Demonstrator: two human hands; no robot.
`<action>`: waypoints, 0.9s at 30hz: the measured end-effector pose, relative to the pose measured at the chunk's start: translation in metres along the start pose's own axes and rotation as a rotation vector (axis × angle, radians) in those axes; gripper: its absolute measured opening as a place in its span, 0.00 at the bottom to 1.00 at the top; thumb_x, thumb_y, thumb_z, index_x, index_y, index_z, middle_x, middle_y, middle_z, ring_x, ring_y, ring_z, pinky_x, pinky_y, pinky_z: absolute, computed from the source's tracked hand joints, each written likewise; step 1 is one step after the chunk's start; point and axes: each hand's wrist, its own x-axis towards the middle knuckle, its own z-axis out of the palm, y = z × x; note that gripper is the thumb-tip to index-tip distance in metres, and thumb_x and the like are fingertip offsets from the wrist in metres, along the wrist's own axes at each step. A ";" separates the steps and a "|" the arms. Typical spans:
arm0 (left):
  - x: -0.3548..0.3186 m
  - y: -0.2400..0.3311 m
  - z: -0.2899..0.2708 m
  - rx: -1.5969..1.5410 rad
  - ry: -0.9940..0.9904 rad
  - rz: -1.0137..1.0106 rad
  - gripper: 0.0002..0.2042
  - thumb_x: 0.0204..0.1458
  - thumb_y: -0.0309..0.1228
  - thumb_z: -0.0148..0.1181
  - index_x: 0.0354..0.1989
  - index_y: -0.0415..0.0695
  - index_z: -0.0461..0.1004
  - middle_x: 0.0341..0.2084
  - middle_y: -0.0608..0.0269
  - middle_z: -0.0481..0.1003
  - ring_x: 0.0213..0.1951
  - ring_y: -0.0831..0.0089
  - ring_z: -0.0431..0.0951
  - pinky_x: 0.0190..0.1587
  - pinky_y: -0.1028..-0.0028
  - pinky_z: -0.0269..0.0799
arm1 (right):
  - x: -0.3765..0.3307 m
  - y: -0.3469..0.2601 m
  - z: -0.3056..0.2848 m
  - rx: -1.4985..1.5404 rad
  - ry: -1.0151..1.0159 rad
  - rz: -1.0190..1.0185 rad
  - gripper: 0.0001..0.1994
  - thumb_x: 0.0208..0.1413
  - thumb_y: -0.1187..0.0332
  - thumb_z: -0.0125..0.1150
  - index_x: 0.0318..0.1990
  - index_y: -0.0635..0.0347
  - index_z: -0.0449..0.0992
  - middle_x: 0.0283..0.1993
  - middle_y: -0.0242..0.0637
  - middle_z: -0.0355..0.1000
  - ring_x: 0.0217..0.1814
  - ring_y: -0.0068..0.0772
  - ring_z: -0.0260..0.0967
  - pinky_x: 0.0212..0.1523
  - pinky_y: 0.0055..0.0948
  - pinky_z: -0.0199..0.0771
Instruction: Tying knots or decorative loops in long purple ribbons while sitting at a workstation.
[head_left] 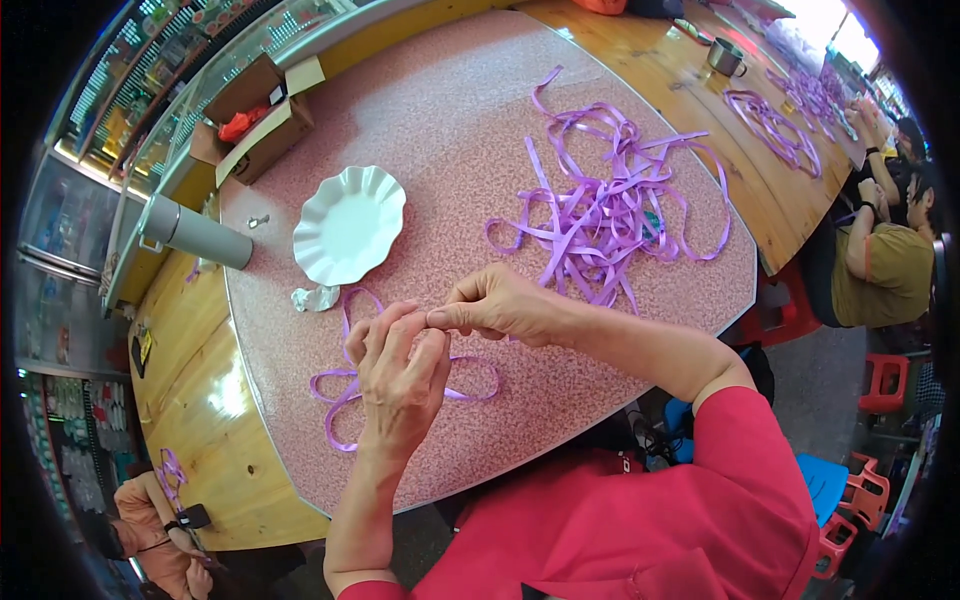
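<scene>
My left hand [398, 385] and my right hand [500, 303] meet over a looped purple ribbon [345, 385] that lies on the pink speckled table [450, 120]. Both pinch the ribbon where the loops cross, fingertips touching. Loops spread out to the left and right under my hands. A loose pile of purple ribbon strips [600, 205] lies just beyond my right hand.
A white scalloped plate [348, 225] and a crumpled white scrap [315, 297] sit to the left. A grey cylinder flask [195, 232] and an open cardboard box [255, 118] stand at the table's far left. Other people sit at right [885, 265] and lower left [150, 530].
</scene>
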 end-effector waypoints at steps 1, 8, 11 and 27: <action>0.001 -0.002 0.000 -0.013 -0.012 0.023 0.08 0.45 0.23 0.66 0.32 0.44 0.74 0.39 0.62 0.77 0.49 0.60 0.76 0.53 0.62 0.61 | 0.000 0.000 -0.001 0.001 0.001 0.000 0.16 0.56 0.56 0.68 0.27 0.61 0.80 0.21 0.26 0.69 0.19 0.14 0.57 0.19 0.19 0.54; -0.002 -0.015 -0.002 -0.264 0.039 -0.155 0.05 0.49 0.23 0.64 0.33 0.44 0.75 0.42 0.58 0.79 0.49 0.61 0.78 0.51 0.62 0.63 | 0.002 -0.002 -0.002 0.083 -0.028 -0.069 0.14 0.56 0.57 0.68 0.32 0.60 0.80 0.23 0.24 0.68 0.18 0.11 0.54 0.17 0.17 0.47; -0.014 -0.008 0.003 -0.849 0.146 -0.478 0.03 0.56 0.22 0.60 0.37 0.42 0.75 0.45 0.53 0.79 0.49 0.65 0.78 0.52 0.66 0.67 | 0.005 0.001 -0.006 0.207 -0.032 -0.029 0.12 0.57 0.60 0.67 0.38 0.60 0.80 0.25 0.24 0.69 0.18 0.10 0.53 0.17 0.17 0.47; -0.006 -0.003 0.004 -0.168 0.032 -0.081 0.10 0.44 0.21 0.66 0.33 0.44 0.73 0.39 0.59 0.74 0.42 0.60 0.73 0.48 0.61 0.63 | 0.000 0.007 0.009 -0.002 -0.004 -0.207 0.14 0.57 0.57 0.68 0.35 0.61 0.81 0.25 0.24 0.70 0.22 0.11 0.57 0.20 0.16 0.51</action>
